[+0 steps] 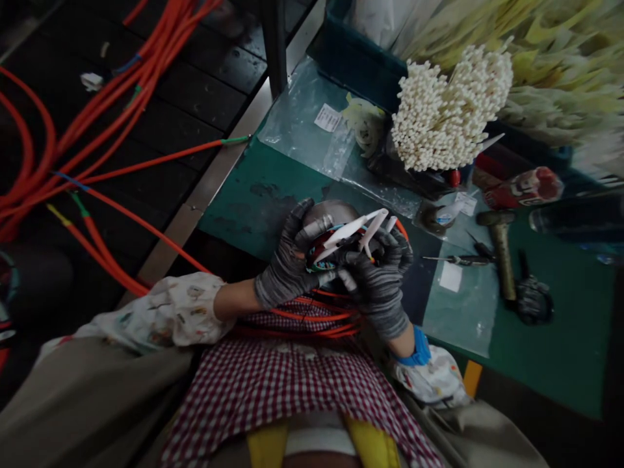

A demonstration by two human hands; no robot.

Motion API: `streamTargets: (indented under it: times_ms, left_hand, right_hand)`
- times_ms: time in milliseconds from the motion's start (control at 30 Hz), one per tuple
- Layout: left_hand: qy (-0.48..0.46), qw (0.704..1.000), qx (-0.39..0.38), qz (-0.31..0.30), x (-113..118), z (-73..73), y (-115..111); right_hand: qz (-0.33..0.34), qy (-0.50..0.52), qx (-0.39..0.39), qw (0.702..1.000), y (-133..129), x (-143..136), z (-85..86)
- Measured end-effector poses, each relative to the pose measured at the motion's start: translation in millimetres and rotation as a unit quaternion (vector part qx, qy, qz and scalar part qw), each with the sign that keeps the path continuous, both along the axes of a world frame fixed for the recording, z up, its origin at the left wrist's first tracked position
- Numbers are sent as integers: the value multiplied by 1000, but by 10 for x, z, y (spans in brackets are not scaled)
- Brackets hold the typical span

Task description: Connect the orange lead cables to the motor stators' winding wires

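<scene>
Both of my hands wear grey striped gloves and hold a round assembly of coiled wires (pixel 324 252) over the table's near edge. My left hand (pixel 292 260) wraps round its left side, thumb along the top. On the right, my right hand (pixel 380 273) has its fingers curled against the wires and white sleeves. The white sleeves (pixel 353 231) stick up from the assembly between my hands. A rounded grey part (pixel 331 211) shows just behind it. Orange cable (pixel 312 317) loops below my hands, across the checked apron (pixel 297 377).
Orange cables (pixel 121 110) hang at the left. The green table (pixel 565 351) bears a hammer (pixel 502 253), a screwdriver (pixel 458 260), a black tool (pixel 533 299), plastic bags (pixel 302 130) and a bundle of white-tipped sticks (pixel 448 110). A dark post (pixel 273 45) rises at the back edge.
</scene>
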State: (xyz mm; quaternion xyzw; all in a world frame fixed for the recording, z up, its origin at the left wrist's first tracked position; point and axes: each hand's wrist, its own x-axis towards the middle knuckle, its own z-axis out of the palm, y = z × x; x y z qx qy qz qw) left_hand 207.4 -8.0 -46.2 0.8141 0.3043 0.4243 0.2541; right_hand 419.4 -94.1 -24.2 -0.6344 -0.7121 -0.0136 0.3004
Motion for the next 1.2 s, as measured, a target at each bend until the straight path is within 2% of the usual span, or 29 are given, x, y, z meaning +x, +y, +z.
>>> streamTargets:
  times_ms: [100, 233, 400, 667, 833, 1067, 1200]
  left_hand:
    - [-8, 1000, -18, -3, 58, 37, 42]
    - [11, 999, -33, 3, 188, 163, 68]
    - [51, 998, -18, -37, 323, 299, 162]
    - [134, 989, -14, -56, 434, 480, 234]
    - [181, 980, -20, -75, 468, 593, 237]
    - [182, 980, -19, -84, 493, 618, 251]
    - [161, 984, -3, -78, 479, 600, 230]
  right_hand:
    - [-3, -34, 2, 999, -2, 112, 5]
    - [29, -67, -16, 997, 46, 417, -18]
    - [105, -13, -28, 994, 148, 657, -33]
    - [49, 71, -53, 995, 110, 575, -10]
    - [31, 73, -82, 993, 81, 573, 18]
    - [56, 81, -143, 985, 92, 622, 102]
    - [64, 112, -127, 983, 107, 641, 56]
